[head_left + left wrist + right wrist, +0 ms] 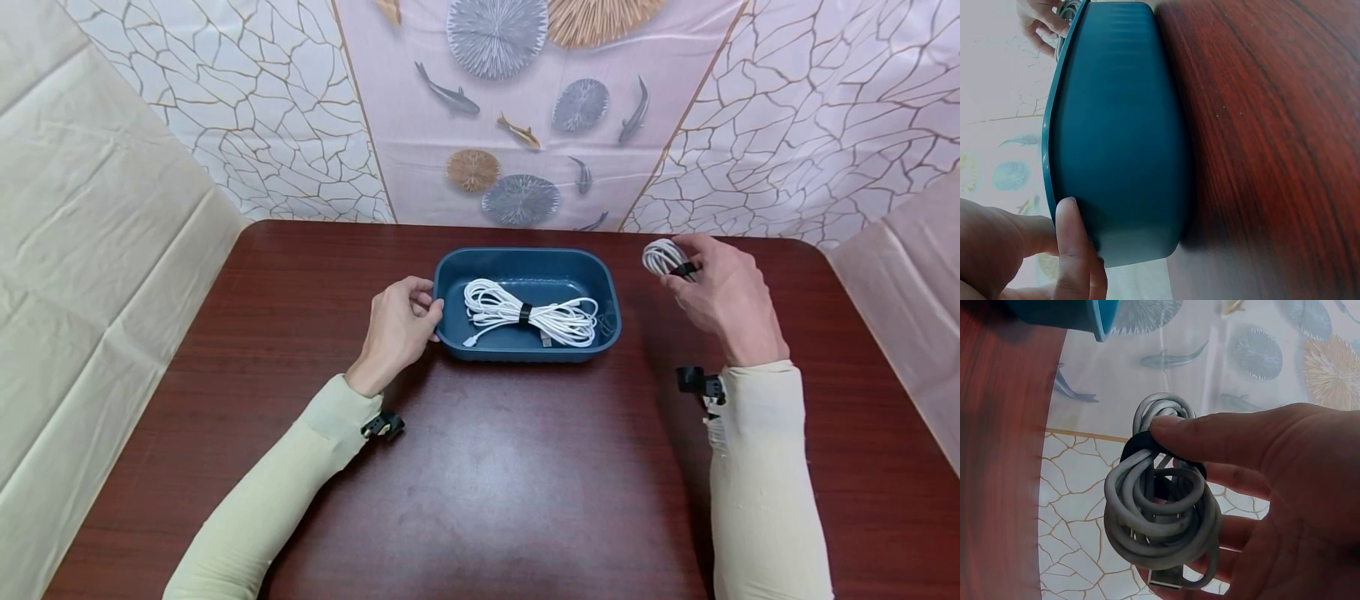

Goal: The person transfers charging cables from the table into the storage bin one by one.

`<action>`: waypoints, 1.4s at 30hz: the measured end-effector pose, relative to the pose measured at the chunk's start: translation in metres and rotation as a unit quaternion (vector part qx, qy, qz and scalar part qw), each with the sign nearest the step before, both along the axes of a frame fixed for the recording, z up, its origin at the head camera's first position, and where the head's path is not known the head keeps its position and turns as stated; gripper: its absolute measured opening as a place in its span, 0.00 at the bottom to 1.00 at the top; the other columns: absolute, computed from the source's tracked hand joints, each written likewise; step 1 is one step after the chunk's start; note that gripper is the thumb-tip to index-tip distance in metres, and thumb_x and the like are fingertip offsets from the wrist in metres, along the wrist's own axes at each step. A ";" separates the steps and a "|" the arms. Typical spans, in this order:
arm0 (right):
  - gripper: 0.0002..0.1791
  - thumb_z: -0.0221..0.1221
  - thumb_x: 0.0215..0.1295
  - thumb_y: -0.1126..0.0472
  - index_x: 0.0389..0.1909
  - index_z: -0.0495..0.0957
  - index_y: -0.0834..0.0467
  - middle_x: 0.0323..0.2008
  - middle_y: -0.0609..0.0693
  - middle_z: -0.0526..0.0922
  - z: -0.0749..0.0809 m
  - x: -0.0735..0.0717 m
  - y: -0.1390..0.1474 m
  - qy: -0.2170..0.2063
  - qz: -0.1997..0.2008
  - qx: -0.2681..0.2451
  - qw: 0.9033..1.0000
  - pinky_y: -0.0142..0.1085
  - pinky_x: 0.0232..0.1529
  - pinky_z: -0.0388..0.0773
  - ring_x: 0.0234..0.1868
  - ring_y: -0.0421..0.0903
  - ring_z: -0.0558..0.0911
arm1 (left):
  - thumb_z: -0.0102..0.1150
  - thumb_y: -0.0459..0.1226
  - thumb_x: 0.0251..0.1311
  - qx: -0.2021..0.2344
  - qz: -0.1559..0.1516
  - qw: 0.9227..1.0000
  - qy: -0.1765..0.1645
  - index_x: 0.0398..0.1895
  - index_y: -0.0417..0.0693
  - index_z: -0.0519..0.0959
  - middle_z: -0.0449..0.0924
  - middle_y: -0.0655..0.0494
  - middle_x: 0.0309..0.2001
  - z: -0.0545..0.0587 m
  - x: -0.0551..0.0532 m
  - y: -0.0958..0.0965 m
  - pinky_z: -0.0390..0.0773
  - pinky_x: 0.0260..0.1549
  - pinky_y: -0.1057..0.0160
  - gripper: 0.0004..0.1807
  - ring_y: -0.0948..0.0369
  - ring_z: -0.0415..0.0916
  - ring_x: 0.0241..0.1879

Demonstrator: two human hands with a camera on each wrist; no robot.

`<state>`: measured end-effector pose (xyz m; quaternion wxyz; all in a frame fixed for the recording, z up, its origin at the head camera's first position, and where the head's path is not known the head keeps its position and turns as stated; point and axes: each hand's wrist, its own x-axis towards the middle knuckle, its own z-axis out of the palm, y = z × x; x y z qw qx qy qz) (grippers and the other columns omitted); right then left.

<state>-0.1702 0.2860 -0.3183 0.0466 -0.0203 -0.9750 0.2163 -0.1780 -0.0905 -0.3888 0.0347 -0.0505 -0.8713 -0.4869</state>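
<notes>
A blue rectangular bin [528, 354] sits on the table, with a bundled white USB cable [495, 304] lying inside it, tied by a black strap. My left hand [397, 333] is at the bin's left end, pinching the rim between thumb and fingers; the left wrist view shows a fingertip [1069, 219] against the outer wall. To the right of the bin, my right hand [723, 287] holds a coiled USB cable [1163, 519] up above the table. The thumb presses on this coil's black strap [1138, 445], and its metal plug [1166, 577] hangs at the bottom.
The dark red wooden table [525, 483] reaches back to a patterned cloth backdrop [517, 158]. Plain cream cloth [82, 250] hangs at the left side, and more cloth [915, 275] stands at the right. A small black camera is strapped on each wrist.
</notes>
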 end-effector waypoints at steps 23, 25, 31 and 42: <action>0.31 0.61 0.68 0.60 0.72 0.69 0.56 0.52 0.70 0.81 0.002 0.001 -0.008 0.004 0.010 0.001 1.000 0.62 0.42 0.77 0.49 0.64 0.79 | 0.62 0.33 0.68 -0.005 0.000 1.000 -0.001 0.57 0.33 0.79 0.82 0.44 0.39 -0.001 0.001 0.000 0.86 0.21 0.67 0.17 0.61 0.84 0.23; 0.30 0.61 0.68 0.60 0.71 0.70 0.55 0.51 0.70 0.82 0.002 0.001 -0.008 0.007 0.012 0.001 1.000 0.62 0.42 0.77 0.49 0.64 0.79 | 0.62 0.33 0.67 -0.005 0.001 1.000 0.000 0.57 0.33 0.79 0.82 0.44 0.39 -0.001 0.001 0.000 0.86 0.21 0.67 0.17 0.60 0.84 0.23; 0.30 0.61 0.68 0.60 0.71 0.70 0.55 0.50 0.69 0.82 0.002 0.002 -0.010 0.012 0.015 0.002 1.000 0.62 0.41 0.77 0.47 0.63 0.79 | 0.62 0.33 0.67 -0.003 0.000 1.000 0.002 0.56 0.33 0.79 0.83 0.44 0.39 -0.001 0.000 0.000 0.86 0.21 0.67 0.17 0.61 0.84 0.24; 0.29 0.61 0.69 0.59 0.71 0.70 0.56 0.50 0.68 0.82 0.000 0.001 -0.017 0.009 0.020 0.001 1.000 0.60 0.40 0.78 0.46 0.62 0.79 | 0.62 0.33 0.67 -0.004 0.002 1.000 0.002 0.56 0.33 0.79 0.83 0.44 0.39 -0.001 0.000 0.000 0.86 0.21 0.67 0.17 0.61 0.84 0.23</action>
